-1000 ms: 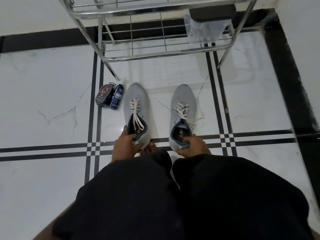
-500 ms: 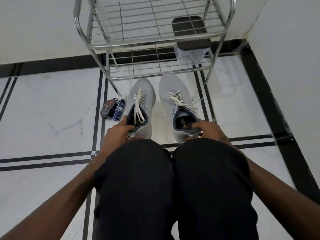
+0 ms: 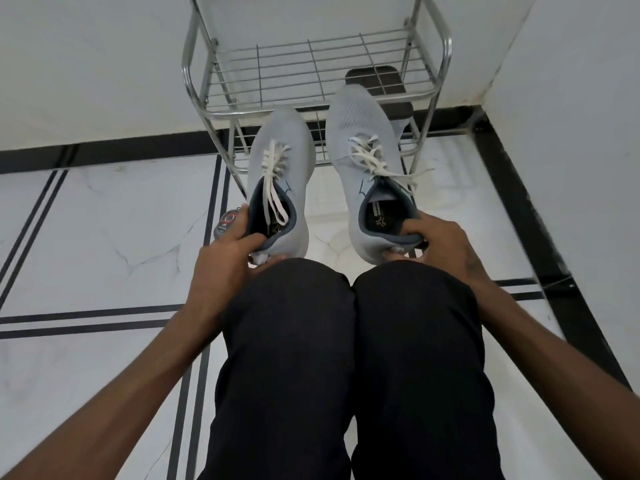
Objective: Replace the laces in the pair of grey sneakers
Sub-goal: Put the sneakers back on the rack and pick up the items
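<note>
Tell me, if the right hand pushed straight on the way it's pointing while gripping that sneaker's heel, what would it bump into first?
The right hand points up-left across the heel of the right sneaker, which it grips. Going on, it would probably meet the left sneaker first, though depth is unclear.

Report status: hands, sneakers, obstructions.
Left hand grips left grey mesh sneaker at heel; right hand grips right grey mesh sneaker. Old white laces still threaded. Nothing blocking.

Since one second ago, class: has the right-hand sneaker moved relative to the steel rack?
Yes. The right sneaker, gripped by the right hand, moved forward; its toe now overlaps the steel rack.
</note>
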Motion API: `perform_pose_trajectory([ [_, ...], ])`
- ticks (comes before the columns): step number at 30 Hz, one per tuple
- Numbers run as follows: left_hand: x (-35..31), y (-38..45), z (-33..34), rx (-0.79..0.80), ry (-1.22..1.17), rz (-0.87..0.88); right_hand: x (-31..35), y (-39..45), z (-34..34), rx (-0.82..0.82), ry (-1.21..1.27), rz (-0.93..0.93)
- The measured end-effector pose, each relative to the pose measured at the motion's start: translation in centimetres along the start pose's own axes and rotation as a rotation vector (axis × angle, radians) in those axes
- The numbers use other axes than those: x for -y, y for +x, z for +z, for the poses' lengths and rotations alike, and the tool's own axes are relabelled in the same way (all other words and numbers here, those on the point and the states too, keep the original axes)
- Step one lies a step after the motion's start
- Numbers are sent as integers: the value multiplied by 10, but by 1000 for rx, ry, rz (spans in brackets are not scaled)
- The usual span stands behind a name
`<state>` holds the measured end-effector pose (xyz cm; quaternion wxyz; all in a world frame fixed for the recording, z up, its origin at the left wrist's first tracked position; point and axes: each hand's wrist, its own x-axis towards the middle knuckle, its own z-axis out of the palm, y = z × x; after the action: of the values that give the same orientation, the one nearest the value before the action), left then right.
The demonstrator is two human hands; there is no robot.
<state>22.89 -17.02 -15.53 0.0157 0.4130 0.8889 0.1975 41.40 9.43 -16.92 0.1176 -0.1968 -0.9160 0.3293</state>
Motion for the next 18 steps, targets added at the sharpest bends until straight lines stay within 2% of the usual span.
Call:
perform_pose_trajectory([
  [3, -11, 24, -23, -116, 21, 27, 12, 23, -11, -113, 15, -3],
  [8, -16, 106, -56, -208, 16, 83, 25, 96, -35, -222, 28, -33],
  [18, -9, 273, -55, -142, 90, -49, 26, 248, -51, -200, 33, 72],
])
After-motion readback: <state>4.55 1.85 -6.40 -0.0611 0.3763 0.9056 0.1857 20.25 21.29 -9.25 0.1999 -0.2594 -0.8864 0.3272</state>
